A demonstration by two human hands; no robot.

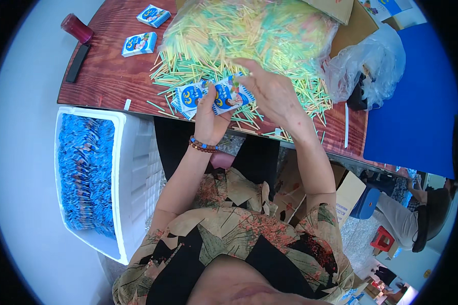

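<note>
My left hand [208,119], with a beaded bracelet at the wrist, grips small blue-and-white packets [230,96] at the table's front edge. Its thumb lies over them, and two printed faces show side by side. Close on the right is my right hand [272,91], its index finger and thumb stretched apart beside the packets. No object shows between these fingers, and its other fingers are partly hidden. Around and behind both hands lies a heap of thin, short pastel sticks [310,96] in yellow, green and orange. A clear plastic bag [249,30] full of the same sticks lies behind.
Two more packets, a nearer one [139,44] and a farther one [153,16], lie on the wooden table [107,71]. A dark red cylinder [77,28] and black bar [78,63] are at left. Below stands a white crate [118,178] of blue packets. A crumpled bag [371,61] sits right.
</note>
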